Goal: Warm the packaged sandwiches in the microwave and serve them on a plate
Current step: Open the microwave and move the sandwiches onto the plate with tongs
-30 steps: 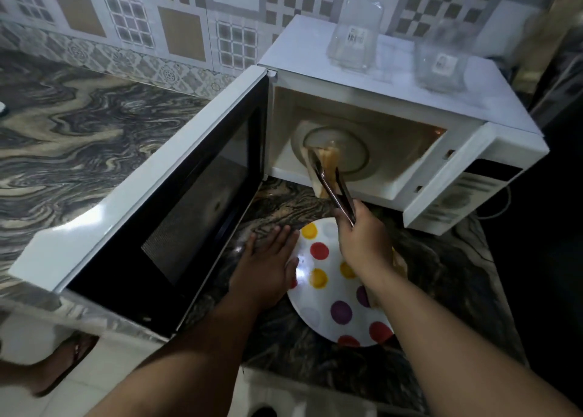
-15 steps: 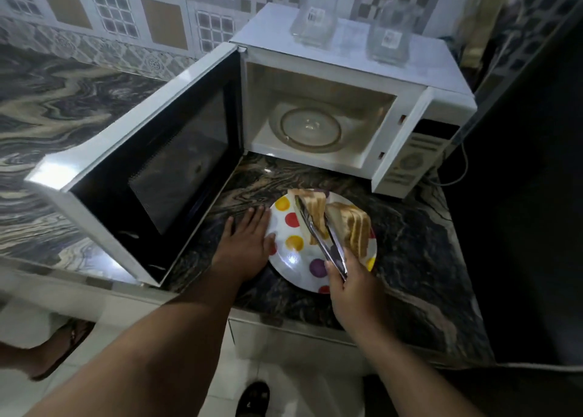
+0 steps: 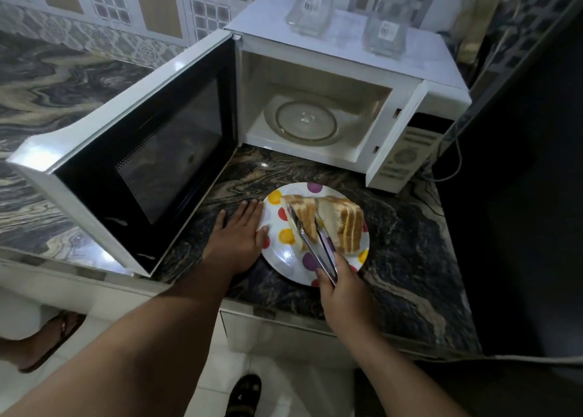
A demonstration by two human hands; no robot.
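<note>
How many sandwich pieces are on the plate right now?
2: left sandwich between the tongs, right sandwich beside it, both on the plate. Microwave turntable holds none.

Two triangular sandwiches (image 3: 328,222) of layered pale bread lie side by side on a white plate (image 3: 285,252) with coloured polka dots, which sits on the counter (image 3: 407,243) just before the white microwave (image 3: 340,79). The microwave's door (image 3: 142,151) stands wide open, its glass turntable (image 3: 304,121) bare.
</note>
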